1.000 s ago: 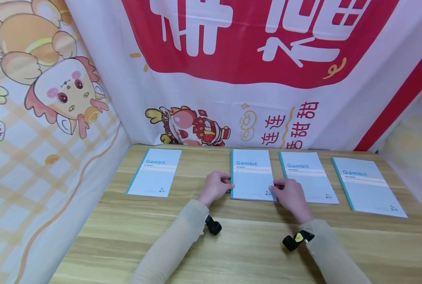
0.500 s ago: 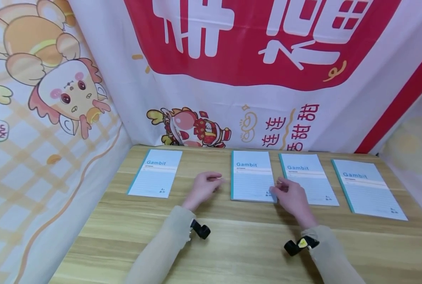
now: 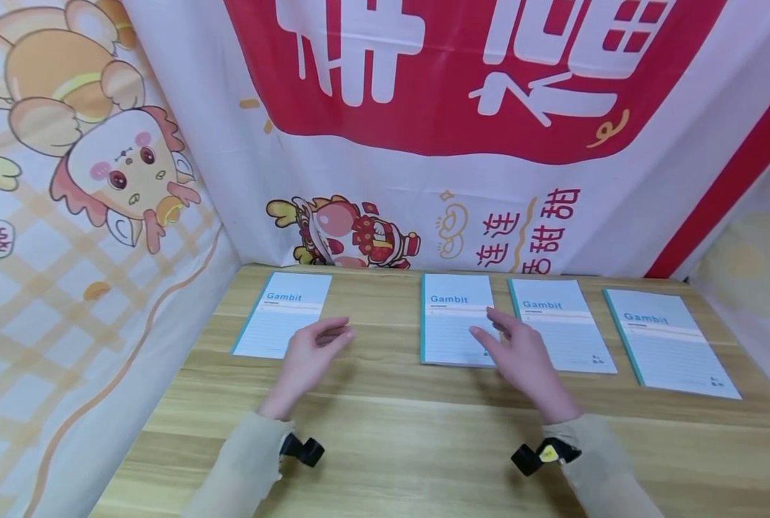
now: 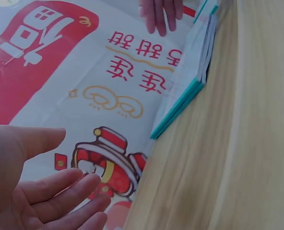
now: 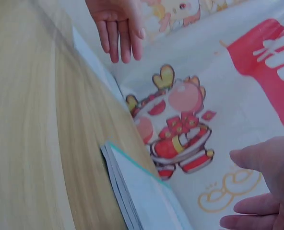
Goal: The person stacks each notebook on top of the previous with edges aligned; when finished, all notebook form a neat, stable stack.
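Several white notebooks marked "Gambit", with teal spines, lie in a row at the back of the wooden table. My left hand point(image 3: 310, 352) hovers beside the far-left notebook point(image 3: 278, 316), overlapping its lower right corner in the head view; its fingers are relaxed and hold nothing. Over the lower right of the second notebook point(image 3: 453, 324) is my right hand point(image 3: 521, 352), thumb and fingers apart. In the left wrist view, layered edges show on this notebook pile point(image 4: 180, 98). The third notebook point(image 3: 569, 327) is partly behind the right hand.
At the far right lies another notebook point(image 3: 673, 345), slightly turned. A printed red and white cloth point(image 3: 372, 173) hangs along the table's back edge, and a cartoon-patterned cloth point(image 3: 158, 288) borders the left side. Wood tabletop point(image 3: 398, 439) spreads in front of the notebooks.
My left hand has let go of the second notebook's left edge and moved left toward the far-left notebook. My right hand has come off its right edge and now hovers over it.
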Motion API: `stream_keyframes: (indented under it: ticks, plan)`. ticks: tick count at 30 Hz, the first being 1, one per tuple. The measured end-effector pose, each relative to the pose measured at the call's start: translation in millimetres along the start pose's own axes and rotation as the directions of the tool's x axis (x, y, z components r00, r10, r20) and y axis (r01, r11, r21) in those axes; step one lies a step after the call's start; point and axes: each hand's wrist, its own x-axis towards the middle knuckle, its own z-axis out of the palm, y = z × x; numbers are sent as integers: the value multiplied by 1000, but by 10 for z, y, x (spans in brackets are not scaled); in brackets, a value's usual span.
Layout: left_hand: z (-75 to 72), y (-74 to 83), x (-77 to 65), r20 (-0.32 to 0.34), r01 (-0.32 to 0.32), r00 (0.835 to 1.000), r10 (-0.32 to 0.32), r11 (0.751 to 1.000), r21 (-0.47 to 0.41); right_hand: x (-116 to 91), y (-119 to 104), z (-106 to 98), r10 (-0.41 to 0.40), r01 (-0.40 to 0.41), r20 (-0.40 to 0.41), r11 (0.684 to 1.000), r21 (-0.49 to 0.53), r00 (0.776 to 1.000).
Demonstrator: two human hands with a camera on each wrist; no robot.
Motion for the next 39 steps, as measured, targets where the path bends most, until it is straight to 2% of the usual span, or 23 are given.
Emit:
stream_keyframes:
  ticks: [4,12,15,18,20,24,28,30,32,35,37,39]
  plan:
    - [-190,-79,-137,-6,-7,1000,7,998,67,-54,-167,136,-88,89,33,996,-20,996]
    - [-521,-317,-323,19,30,999,-34,984,177,-180,-441,451,-168,176,155,983,-41,973]
    - [-633,-391,-354,17,24,999,-29,970,240,-187,-497,579,-201,215,211,975,-49,957]
    - [-739,-462,-352,9,-10,1000,8,941,339,-167,-546,699,-237,267,257,960,-88,937]
    - [-808,-519,-334,20,-54,999,51,908,414,-128,-581,781,-290,331,277,937,-115,916]
    - [-935,-636,-275,103,-156,988,119,816,556,-27,-680,949,-369,439,333,884,-163,868]
    - [-1031,-729,-187,197,-241,970,145,706,666,78,-807,1132,-412,511,387,835,-202,825]
    - [-1066,-769,-141,228,-266,963,146,663,700,131,-869,1235,-427,545,413,807,-228,805]
    - [-1096,-821,-92,250,-274,959,132,644,714,182,-918,1353,-446,587,438,765,-266,780]
    - [-1122,-905,-37,265,-269,958,107,653,708,229,-984,1540,-474,654,487,687,-316,733]
    - [-1128,-984,-7,270,-258,959,88,668,698,248,-1021,1682,-481,686,522,649,-328,704]
    - [-1122,-1022,0,279,-249,958,64,668,701,257,-1058,1821,-475,705,553,626,-334,684]
